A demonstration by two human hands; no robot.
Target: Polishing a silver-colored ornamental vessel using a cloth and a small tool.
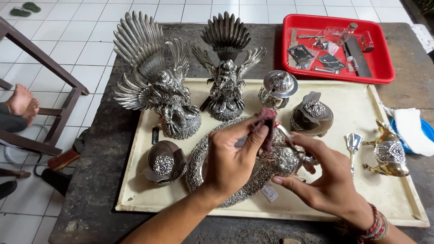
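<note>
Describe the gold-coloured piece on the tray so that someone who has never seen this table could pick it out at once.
Start from the big cream tray on the dark table and go to its right-hand edge, past the small silver spoon. There stands a gold elephant figure with a silver embossed band over its back. It is the only gold piece; everything else on the tray is silver or dark brown.

Embossed silver vessel [282, 159] and reddish cloth [266, 121] above oval tray [199, 162]
</note>
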